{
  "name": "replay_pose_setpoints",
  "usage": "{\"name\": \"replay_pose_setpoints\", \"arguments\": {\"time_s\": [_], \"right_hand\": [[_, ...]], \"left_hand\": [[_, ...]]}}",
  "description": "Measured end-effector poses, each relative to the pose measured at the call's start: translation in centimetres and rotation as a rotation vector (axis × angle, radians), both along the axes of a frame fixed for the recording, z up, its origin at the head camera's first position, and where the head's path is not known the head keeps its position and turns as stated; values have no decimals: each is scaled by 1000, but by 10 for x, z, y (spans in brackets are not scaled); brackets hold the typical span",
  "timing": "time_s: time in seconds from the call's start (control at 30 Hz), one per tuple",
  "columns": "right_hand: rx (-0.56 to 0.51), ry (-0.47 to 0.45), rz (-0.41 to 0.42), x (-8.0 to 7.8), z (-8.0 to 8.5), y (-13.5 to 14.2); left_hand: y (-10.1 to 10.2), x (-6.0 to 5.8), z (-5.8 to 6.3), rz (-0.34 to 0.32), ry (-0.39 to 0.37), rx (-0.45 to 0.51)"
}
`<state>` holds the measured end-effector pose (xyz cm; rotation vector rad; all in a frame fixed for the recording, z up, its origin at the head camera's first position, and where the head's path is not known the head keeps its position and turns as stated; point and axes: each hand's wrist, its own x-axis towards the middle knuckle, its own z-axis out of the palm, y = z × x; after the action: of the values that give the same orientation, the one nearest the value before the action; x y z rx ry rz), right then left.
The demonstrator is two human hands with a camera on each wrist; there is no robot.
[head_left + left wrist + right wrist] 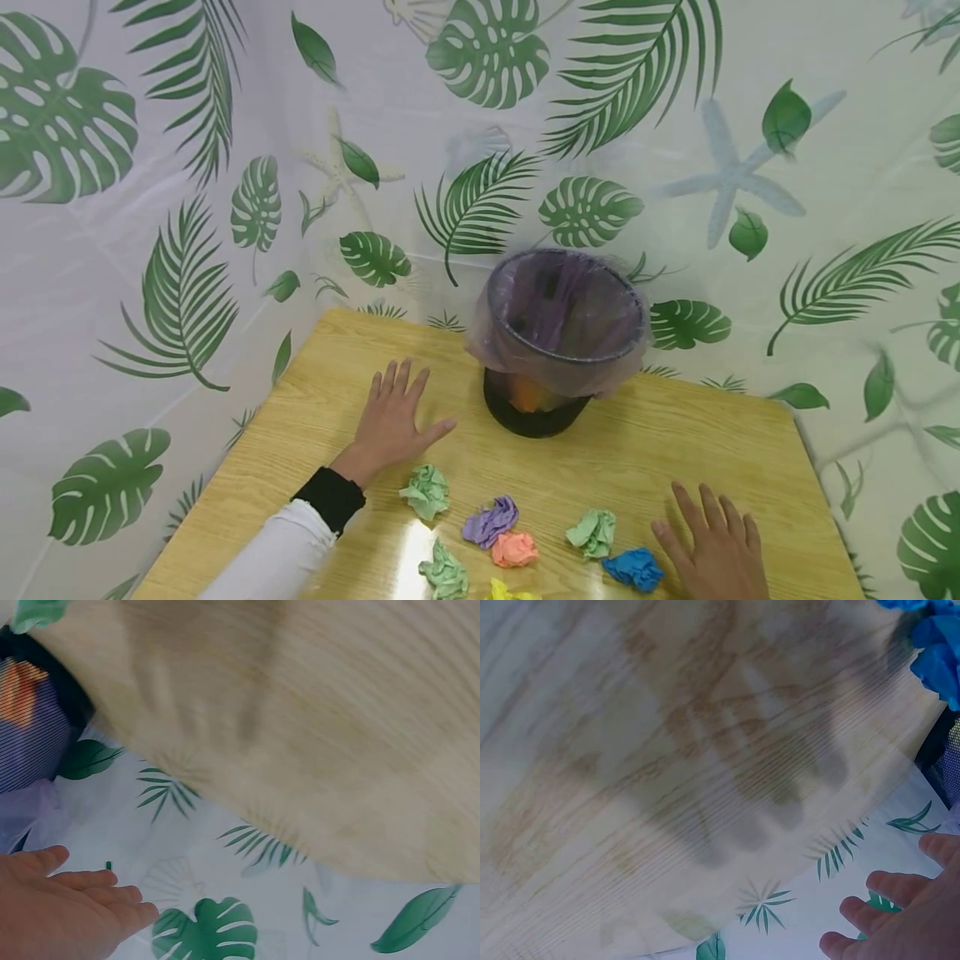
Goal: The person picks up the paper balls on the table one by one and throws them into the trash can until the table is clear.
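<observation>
My left hand is spread over the table's left part, palm down and holding nothing, left of the bin. A crumpled light green paper ball lies just below that wrist. At the lower right, my right hand also has its fingers spread and holds nothing. Nearest to it is a crumpled blue paper ball, also seen at the top of the right wrist view. Beside the blue one sits another green paper ball. A purple paper ball and a salmon paper ball lie close together mid-table.
A dark mesh bin with a translucent purple liner stands at the table's back; something orange shows inside it. Toward the front edge lie a third green ball and a yellow paper ball, partly cut off. Leaf-printed sheeting surrounds the wooden table.
</observation>
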<state>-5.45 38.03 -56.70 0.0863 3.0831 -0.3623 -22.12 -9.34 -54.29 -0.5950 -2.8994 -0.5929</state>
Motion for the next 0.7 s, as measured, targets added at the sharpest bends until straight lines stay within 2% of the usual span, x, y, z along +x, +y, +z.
{"name": "replay_pose_setpoints", "arguments": {"time_s": [0.27, 0.7], "right_hand": [[-10, -34, 11, 3, -1, -4], [24, 7, 138, 13, -4, -16]], "left_hand": [[-14, 2, -20, 23, -26, -46], [-19, 3, -24, 28, -10, -77]]}}
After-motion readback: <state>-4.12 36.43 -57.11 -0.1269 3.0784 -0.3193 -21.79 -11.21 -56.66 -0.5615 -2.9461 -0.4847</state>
